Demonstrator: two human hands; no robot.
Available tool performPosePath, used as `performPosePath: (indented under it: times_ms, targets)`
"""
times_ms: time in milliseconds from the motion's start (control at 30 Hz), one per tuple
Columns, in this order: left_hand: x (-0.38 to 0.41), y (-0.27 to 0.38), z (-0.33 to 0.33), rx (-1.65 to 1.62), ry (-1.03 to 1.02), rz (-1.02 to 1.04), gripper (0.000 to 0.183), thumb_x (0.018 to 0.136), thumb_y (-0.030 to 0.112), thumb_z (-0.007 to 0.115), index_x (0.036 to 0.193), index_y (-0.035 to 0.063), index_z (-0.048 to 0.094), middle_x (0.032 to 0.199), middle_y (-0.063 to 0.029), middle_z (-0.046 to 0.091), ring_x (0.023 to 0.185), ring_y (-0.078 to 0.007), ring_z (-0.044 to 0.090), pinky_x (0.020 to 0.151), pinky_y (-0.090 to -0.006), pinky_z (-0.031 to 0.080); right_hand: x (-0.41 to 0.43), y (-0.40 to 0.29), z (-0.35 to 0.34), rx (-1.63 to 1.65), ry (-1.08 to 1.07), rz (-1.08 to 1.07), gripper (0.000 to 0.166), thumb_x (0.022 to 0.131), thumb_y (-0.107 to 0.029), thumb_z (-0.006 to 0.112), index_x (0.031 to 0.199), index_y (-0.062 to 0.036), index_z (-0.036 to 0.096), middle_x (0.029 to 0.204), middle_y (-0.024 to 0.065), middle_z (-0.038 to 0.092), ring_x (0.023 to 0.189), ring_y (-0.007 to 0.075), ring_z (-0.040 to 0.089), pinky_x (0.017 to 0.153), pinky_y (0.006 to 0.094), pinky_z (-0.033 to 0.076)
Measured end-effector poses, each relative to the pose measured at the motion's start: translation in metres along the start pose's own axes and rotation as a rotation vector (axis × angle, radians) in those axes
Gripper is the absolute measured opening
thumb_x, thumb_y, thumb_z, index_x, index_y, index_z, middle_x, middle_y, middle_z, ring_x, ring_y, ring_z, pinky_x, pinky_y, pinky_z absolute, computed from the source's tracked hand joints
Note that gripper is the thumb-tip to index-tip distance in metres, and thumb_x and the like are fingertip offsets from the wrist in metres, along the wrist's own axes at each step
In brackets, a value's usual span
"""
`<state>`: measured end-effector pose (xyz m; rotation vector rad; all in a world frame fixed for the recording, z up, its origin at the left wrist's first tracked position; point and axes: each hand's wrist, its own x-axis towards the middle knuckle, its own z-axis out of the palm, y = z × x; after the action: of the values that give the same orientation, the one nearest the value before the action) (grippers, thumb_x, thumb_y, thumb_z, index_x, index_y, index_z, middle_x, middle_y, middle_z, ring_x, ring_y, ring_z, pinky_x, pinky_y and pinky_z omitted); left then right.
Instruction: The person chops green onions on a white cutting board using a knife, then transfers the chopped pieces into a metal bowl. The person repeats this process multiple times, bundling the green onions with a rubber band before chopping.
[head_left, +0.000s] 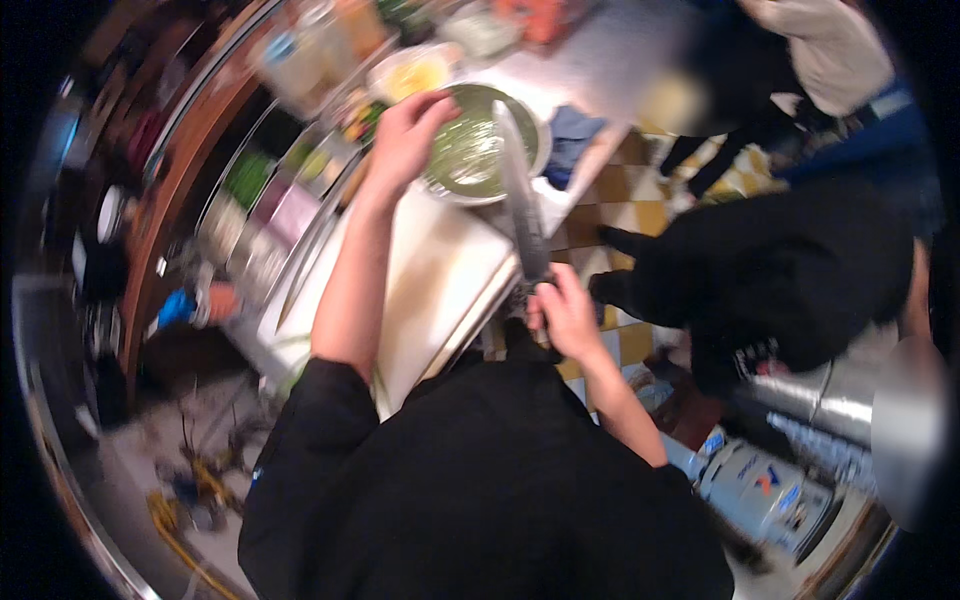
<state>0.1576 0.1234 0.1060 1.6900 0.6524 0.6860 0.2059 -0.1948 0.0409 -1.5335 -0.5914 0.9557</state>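
Note:
A large kitchen knife (517, 195) is in my right hand (566, 311), which grips it by the handle; the blade points away from me, its tip over the right part of a round bowl. That bowl (476, 142) has shiny clear film across it, with green contents beneath. My left hand (412, 131) is at the bowl's left rim, thumb and fingers apart; whether it touches the film cannot be told. Below the bowl lies a white cutting board (442, 262) with a brownish smear. A second long blade (307, 259) seems to lie along the board's left side.
Containers of chopped greens (249, 178) and other food line the left. Beyond the bowl are a film-covered yellow dish (416, 75) and a blue cloth (574, 142) near the counter edge. A person in black (787, 262) stands close on the right, others farther off.

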Motion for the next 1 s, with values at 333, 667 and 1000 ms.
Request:
performPosePath:
  times_ms: [333,667,1000]
  targets:
    - [-0.145,-0.007,-0.084,0.221,0.145,-0.112,0.051,0.091,0.032,0.074,0.126,-0.0037,0.065,0.118,-0.0175,0.072,0.109,-0.0250,0.069,0.093,-0.0362,0.052,-0.034,0.030,-0.015,-0.247,-0.266,0.316,0.024,0.104,-0.021,0.056,0.119,-0.0020,0.057,0.069,0.0037,0.060,0.053,0.0112,0.059,0.051,0.0292,0.046]
    - [-0.259,-0.049,-0.091,1.159,0.015,-0.310,0.044,0.070,0.028,0.081,0.099,-0.0005,0.066,0.089,-0.0212,0.066,0.090,-0.0387,0.066,0.082,-0.0498,0.051,-0.001,-0.027,-0.036,-0.834,-0.473,-0.217,0.027,0.088,-0.024,0.074,0.111,-0.0114,0.070,0.092,0.0137,0.074,0.084,0.0370,0.071,0.072,0.0407,0.054]
    - [-0.281,-0.036,-0.118,0.959,0.218,-0.360,0.047,0.069,0.022,0.075,0.110,-0.0003,0.070,0.093,-0.0224,0.068,0.088,-0.0410,0.066,0.082,-0.0496,0.053,0.033,-0.036,-0.057,-1.219,-0.747,-0.485,0.052,0.084,-0.016,0.078,0.134,-0.0241,0.065,0.094,0.0066,0.063,0.088,0.0285,0.062,0.078,0.0406,0.047]
